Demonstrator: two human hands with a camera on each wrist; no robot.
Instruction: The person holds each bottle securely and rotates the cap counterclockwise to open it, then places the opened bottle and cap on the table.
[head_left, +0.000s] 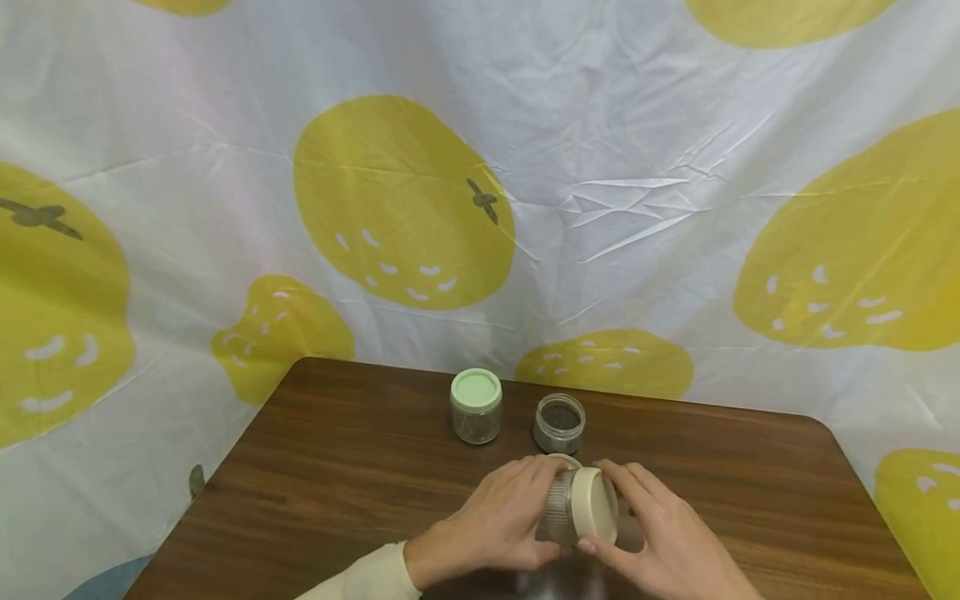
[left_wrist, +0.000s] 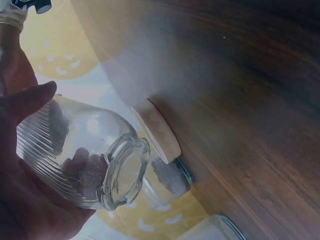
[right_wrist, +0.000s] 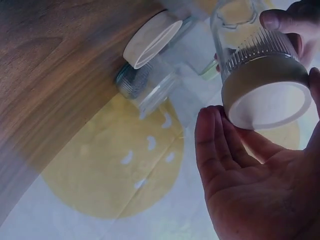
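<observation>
My left hand (head_left: 502,517) grips a clear ribbed glass jar (left_wrist: 95,150) around its side. The jar is tipped over sideways, its scalloped base toward the left and its cream lid (head_left: 592,506) toward the right. In the right wrist view, the flat top of that lid shows, seated on the jar. My right hand (head_left: 675,533) holds the lid by its rim, thumb at the near edge and fingertips at the far edge. Just behind the jar, a loose cream lid (right_wrist: 152,39) stands on the table, mostly hidden in the head view.
An uncovered small jar (head_left: 560,425) with dark contents stands behind my hands. To its left is a glass jar with a pale green lid (head_left: 476,406). The brown wooden table (head_left: 337,450) ends at a fruit-print cloth (head_left: 622,275) behind.
</observation>
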